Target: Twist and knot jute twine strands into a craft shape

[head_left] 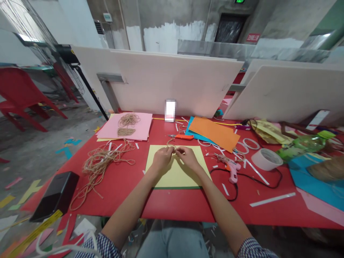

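Left hand (162, 158) and right hand (187, 157) faced each other, fingertips pinched together on a short length of jute twine (171, 142), above a yellow sheet (177, 175). Just beyond the hands lay an orange-handled cutter (185, 137); right of the right hand, a pink glue gun (233, 169); left of the left hand, a loose twine heap (106, 157); farther forward-left, a pink sheet (145, 125).

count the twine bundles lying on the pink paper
2: a loose round coil toward the far edge of the pink paper, and a flatter bundle just on its near side. No others seem hidden there.
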### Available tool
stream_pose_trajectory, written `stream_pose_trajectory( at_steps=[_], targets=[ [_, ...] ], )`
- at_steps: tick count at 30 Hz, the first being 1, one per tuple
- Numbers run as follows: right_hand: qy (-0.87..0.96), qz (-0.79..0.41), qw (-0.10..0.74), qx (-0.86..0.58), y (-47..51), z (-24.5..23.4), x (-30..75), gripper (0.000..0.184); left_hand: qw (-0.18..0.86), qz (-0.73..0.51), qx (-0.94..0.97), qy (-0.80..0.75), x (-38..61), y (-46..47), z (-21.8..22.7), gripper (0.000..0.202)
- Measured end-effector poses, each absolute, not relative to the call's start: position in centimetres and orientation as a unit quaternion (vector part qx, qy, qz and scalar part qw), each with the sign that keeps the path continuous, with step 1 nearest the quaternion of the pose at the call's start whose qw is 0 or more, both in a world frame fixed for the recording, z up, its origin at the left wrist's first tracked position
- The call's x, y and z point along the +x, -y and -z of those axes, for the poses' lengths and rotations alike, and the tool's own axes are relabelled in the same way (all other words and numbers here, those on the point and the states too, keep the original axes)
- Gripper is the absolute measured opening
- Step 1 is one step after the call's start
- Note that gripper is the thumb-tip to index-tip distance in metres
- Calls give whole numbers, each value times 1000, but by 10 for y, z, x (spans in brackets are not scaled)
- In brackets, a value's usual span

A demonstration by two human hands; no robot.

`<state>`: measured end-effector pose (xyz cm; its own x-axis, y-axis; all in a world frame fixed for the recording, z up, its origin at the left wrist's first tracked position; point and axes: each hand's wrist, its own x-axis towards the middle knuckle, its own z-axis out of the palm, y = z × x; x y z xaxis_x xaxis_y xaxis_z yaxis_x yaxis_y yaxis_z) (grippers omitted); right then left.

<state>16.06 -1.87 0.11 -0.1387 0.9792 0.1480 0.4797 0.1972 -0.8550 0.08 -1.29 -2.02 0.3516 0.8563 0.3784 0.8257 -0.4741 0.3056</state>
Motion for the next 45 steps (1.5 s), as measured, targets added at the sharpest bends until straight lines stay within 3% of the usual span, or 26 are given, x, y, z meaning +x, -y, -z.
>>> stream_pose_trajectory(
  at_steps=[8,13,31,45],
  targets=[
    [629,-429,418,-496,14,8,160,21,-60,-319,826,-460,-3,11,28,21],
    [621,-417,451,-487,11,13,158,22,-91,-325,822,-459,-6,9,27,24],
    [608,-358,487,-514,16,16,149,13,17,-415,790,-451,1,15,28,21],
    [533,-535,466,-461,19,8,157,25,-3,-435,778,-453,4,12,33,14]
  ],
)
